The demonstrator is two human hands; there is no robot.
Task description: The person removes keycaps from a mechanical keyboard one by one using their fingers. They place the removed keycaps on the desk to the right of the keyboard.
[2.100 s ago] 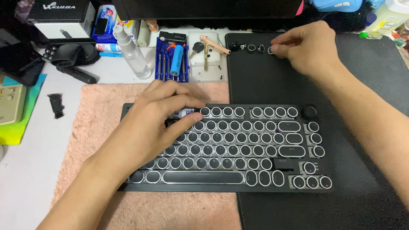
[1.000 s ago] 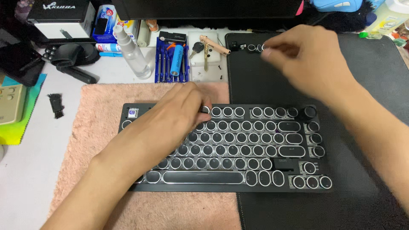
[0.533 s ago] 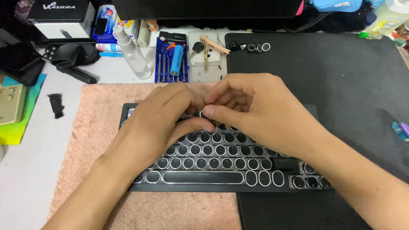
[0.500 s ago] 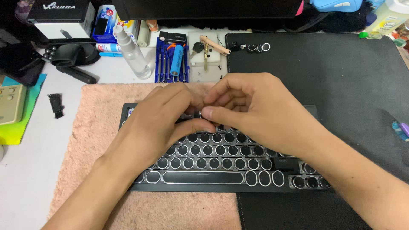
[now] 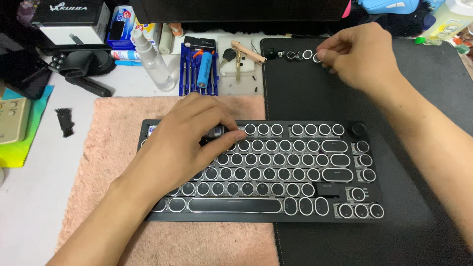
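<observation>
A black keyboard [image 5: 295, 167] with round silver-rimmed keycaps lies across a pink towel [image 5: 113, 148] and a black desk mat [image 5: 419, 148]. My left hand [image 5: 189, 140] rests palm down on its upper left keys, fingertips bent onto the top row. My right hand [image 5: 362, 54] is at the far edge of the mat, thumb and fingers pinched on a round keycap [image 5: 317, 57] at the end of a short row of loose keycaps [image 5: 298, 55].
A clear spray bottle [image 5: 152, 59], a blue tray of screwdrivers [image 5: 197, 69], a white pad with a key and tools [image 5: 236, 56] and boxes line the back. A small black brush [image 5: 65, 121] lies left of the towel.
My right hand left the keyboard's top row, where both hands met, and moved back to the loose keycaps at the mat's far edge. My left hand stayed on the keyboard.
</observation>
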